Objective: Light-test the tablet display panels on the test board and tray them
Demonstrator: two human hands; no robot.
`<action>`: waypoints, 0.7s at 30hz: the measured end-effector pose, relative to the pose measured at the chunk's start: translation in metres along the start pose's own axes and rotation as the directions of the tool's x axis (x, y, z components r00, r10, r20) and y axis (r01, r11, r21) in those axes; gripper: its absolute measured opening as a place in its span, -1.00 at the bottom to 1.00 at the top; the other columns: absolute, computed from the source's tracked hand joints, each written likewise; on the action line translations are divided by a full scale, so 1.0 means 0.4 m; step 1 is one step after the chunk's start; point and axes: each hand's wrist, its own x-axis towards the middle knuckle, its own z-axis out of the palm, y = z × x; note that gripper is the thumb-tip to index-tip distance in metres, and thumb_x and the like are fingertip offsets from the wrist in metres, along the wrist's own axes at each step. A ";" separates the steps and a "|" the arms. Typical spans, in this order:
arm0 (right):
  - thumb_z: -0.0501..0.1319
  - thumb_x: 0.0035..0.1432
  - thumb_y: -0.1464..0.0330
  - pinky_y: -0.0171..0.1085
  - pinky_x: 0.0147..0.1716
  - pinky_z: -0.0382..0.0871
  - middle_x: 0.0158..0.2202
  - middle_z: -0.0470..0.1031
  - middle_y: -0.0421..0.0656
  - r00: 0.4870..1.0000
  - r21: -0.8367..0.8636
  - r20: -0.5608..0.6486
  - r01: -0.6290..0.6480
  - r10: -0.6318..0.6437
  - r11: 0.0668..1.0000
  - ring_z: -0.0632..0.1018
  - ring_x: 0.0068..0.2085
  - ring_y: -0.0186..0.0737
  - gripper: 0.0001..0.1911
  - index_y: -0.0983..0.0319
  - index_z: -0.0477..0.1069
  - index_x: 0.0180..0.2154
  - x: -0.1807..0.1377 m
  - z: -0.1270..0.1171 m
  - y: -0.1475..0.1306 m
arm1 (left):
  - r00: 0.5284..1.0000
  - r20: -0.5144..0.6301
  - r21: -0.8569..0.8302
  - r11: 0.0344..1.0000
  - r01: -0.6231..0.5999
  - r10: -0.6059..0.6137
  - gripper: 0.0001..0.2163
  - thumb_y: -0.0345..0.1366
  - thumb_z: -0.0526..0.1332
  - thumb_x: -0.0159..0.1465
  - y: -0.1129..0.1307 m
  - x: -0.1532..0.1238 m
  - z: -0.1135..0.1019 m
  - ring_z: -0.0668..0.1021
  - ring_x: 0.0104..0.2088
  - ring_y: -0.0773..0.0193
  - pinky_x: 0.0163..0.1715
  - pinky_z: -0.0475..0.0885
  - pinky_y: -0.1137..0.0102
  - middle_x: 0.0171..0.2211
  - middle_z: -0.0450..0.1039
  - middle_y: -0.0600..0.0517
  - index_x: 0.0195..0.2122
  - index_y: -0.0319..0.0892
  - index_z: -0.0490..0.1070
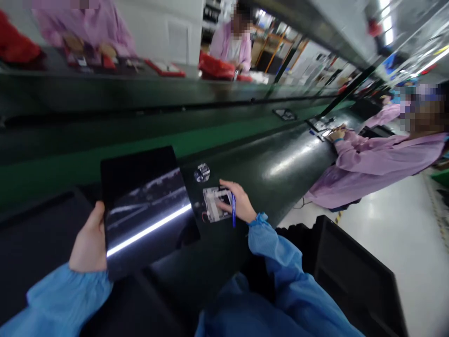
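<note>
My left hand [89, 241] grips the left edge of a dark, glossy screen panel [147, 196], thumb on its face and fingers hidden underneath. The panel is tilted and reflects a bright strip of light. My right hand [240, 201] reaches over a small silvery electronic assembly [213, 210] on the bench. Its index finger and thumb are apart above that assembly; whether they touch it I cannot tell. Across this hand, between thumb and fingers, sits a slim blue pen-like tool [234, 213]. Just beyond the assembly lies a small clear, shiny piece [202, 172].
The dark green bench [277, 164] runs off to the right. Black trays [35, 234] lie at the left, and a black bin [358, 276] stands at the lower right. A co-worker in a pink sleeve [379, 159] works farther along; others sit across behind a raised ledge [140, 93].
</note>
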 end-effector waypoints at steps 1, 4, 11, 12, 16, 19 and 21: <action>0.29 0.20 0.21 -0.02 0.15 0.35 0.05 0.52 -0.07 0.996 -0.022 -0.086 -0.002 0.000 1.000 0.49 0.07 -0.07 -0.54 0.18 0.39 0.11 0.009 0.008 -0.010 | 0.999 -0.032 0.003 1.000 0.014 -0.014 -0.46 -0.08 0.14 0.40 -0.003 -0.002 0.001 0.51 0.11 -0.04 0.08 0.49 0.11 -0.03 0.57 -0.01 0.30 -0.32 0.21; 0.09 0.32 0.36 -0.16 -0.07 0.45 -0.21 0.57 -0.13 0.966 -0.059 -0.258 -0.016 0.000 0.998 0.53 -0.16 -0.19 -0.79 0.17 0.50 -0.15 0.028 0.034 -0.021 | 0.995 -0.094 0.018 0.999 0.039 -0.038 -0.41 -0.05 0.16 0.39 -0.011 0.001 -0.003 0.45 0.16 -0.09 0.12 0.44 0.12 0.02 0.54 -0.04 0.27 -0.42 0.22; 0.09 0.20 0.48 -0.19 -0.12 0.43 -0.26 0.58 -0.17 0.970 -0.111 -0.243 -0.017 -0.011 0.994 0.52 -0.18 -0.19 -0.84 0.16 0.40 -0.35 0.025 0.049 -0.004 | 0.976 -0.156 0.127 0.983 -0.132 0.152 -0.37 -0.19 0.27 0.33 -0.031 0.010 -0.031 0.07 0.35 -0.18 0.20 0.35 0.15 0.30 0.25 0.06 0.35 -0.31 0.10; 0.10 0.20 0.48 -0.19 -0.11 0.43 -0.26 0.58 -0.17 0.971 -0.114 -0.238 -0.022 -0.006 0.993 0.52 -0.17 -0.19 -0.84 0.16 0.39 -0.36 0.026 0.048 -0.003 | 0.956 -0.199 0.186 0.966 -0.178 0.215 -0.38 -0.25 0.30 0.31 -0.033 0.010 -0.034 0.00 0.37 -0.15 0.22 0.32 0.23 0.32 0.21 0.10 0.33 -0.30 0.15; 0.11 0.21 0.47 -0.20 -0.11 0.43 -0.25 0.55 -0.15 0.981 -0.105 -0.194 -0.025 0.004 0.994 0.53 -0.15 -0.19 -0.85 0.16 0.37 -0.39 0.032 0.043 -0.008 | 0.906 -0.306 0.348 0.920 -0.182 0.294 -0.48 -0.32 0.30 0.29 -0.022 0.000 -0.020 -0.07 0.37 -0.13 0.26 0.22 0.34 0.35 0.16 0.10 0.25 -0.36 0.29; 0.12 0.21 0.47 -0.22 -0.13 0.43 -0.26 0.55 -0.15 0.984 -0.103 -0.181 -0.028 0.009 0.994 0.53 -0.16 -0.20 -0.85 0.16 0.35 -0.40 0.035 0.041 -0.012 | 0.925 -0.320 0.306 0.946 -0.105 0.206 -0.47 -0.27 0.25 0.34 0.001 -0.025 0.023 -0.05 0.36 -0.15 0.24 0.29 0.24 0.36 0.12 0.10 0.30 -0.32 0.20; 0.12 0.21 0.48 -0.23 -0.13 0.42 -0.26 0.56 -0.16 0.983 -0.104 -0.182 -0.021 0.002 0.994 0.52 -0.16 -0.20 -0.85 0.16 0.35 -0.40 0.033 0.042 -0.012 | 0.915 -0.356 0.347 0.936 -0.059 0.190 -0.49 -0.31 0.20 0.38 0.016 -0.041 0.051 -0.06 0.36 -0.14 0.23 0.29 0.22 0.37 0.08 0.12 0.32 -0.29 0.18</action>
